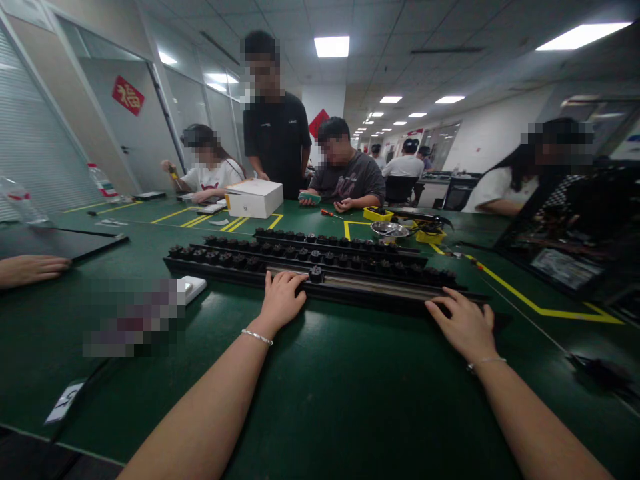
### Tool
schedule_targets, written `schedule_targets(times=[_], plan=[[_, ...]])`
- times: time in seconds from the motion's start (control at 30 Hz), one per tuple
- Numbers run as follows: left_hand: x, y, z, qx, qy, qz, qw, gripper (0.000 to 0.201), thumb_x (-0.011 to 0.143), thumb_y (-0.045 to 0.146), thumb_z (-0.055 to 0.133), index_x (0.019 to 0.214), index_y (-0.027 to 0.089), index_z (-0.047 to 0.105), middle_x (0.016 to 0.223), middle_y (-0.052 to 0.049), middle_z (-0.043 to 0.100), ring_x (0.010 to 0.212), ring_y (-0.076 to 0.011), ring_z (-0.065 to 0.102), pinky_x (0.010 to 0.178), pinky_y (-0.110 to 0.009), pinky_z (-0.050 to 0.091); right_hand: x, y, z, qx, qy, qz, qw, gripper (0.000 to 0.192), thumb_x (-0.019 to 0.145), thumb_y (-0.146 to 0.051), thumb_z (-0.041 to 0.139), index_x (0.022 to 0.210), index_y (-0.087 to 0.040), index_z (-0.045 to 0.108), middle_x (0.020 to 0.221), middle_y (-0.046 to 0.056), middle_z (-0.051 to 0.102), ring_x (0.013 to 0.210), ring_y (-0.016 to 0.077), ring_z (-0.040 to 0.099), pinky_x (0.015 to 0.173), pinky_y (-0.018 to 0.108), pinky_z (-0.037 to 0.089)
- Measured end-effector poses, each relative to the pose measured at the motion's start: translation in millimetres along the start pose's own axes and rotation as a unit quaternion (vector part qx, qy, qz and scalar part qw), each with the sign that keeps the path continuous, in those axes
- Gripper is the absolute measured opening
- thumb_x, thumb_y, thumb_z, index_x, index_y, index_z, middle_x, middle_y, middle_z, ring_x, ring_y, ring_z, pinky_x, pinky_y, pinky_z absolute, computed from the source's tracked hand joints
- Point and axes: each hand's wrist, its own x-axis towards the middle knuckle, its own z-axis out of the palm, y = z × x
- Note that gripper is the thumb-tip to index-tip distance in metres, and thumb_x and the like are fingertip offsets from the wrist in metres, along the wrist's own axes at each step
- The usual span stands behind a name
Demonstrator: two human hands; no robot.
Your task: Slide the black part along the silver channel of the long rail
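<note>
A long black rail (380,297) with a pale metal channel lies crosswise on the green table in front of me. One small black knob-like part (315,274) sits in its channel. My left hand (283,298) rests over the rail with fingers stretched, the fingertips close to that part; whether they touch it I cannot tell. Toward the rail's right end, my right hand (464,325) lies with thumb and fingers apart, fingertips on its edge. Behind are further black rails (240,247) lined with several similar round parts.
Another person's hand (35,269) is at far left by a dark panel. A phone-like device (194,288) lies left of my forearm. Beyond the rails are a white box (255,198), a metal dish (389,230) and yellow trays (377,214). An open black case (565,247) stands right.
</note>
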Motion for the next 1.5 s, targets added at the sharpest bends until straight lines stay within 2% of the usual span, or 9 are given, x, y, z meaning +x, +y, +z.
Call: schedule_targets(times=[0.63, 1.0, 1.23, 1.5], plan=[[-0.4, 1.5, -1.3, 0.022, -0.009, 0.002, 1.000, 0.041, 0.082, 0.026, 0.049, 0.122, 0.031, 0.056, 0.108, -0.003, 0.061, 0.116, -0.0251, 0.047, 0.112, -0.061, 0.010, 0.7, 0.7, -0.8, -0.007, -0.013, 0.004, 1.000, 0.053, 0.083, -0.062, 0.033, 0.098, -0.026, 0.070, 0.134, 0.007, 0.051, 0.117, 0.0316, 0.048, 0.103, 0.065, 0.019], [-1.1, 3.7, -1.7, 0.027, -0.017, 0.007, 0.999, 0.044, 0.081, 0.027, 0.051, 0.124, 0.035, 0.054, 0.111, -0.004, 0.058, 0.116, -0.0252, 0.046, 0.111, -0.062, 0.011, 2.4, 5.0, 4.1, -0.026, -0.011, 0.002, 1.000, 0.053, 0.083, -0.061, 0.033, 0.099, -0.026, 0.070, 0.135, 0.007, 0.051, 0.114, 0.0331, 0.050, 0.102, 0.065, 0.021], [-3.3, 7.5, 1.4, 0.010, -0.002, 0.006, 1.000, 0.046, 0.079, 0.025, 0.051, 0.125, 0.027, 0.050, 0.120, -0.006, 0.057, 0.123, -0.0252, 0.043, 0.112, -0.062, 0.006, 3.5, 5.6, 2.4, -0.029, -0.021, 0.001, 0.999, 0.054, 0.083, -0.062, 0.032, 0.100, -0.026, 0.069, 0.136, 0.006, 0.050, 0.115, 0.0330, 0.050, 0.103, 0.064, 0.020], [-3.6, 8.9, 0.7, 0.019, -0.023, 0.014, 0.999, 0.045, 0.080, 0.026, 0.051, 0.125, 0.028, 0.050, 0.120, -0.005, 0.057, 0.123, -0.0258, 0.043, 0.112, -0.062, 0.004, 2.4, 2.3, 0.5, -0.021, -0.022, 0.004, 1.000, 0.056, 0.083, -0.062, 0.031, 0.100, -0.025, 0.069, 0.135, 0.007, 0.051, 0.115, 0.0341, 0.049, 0.103, 0.064, 0.020]])
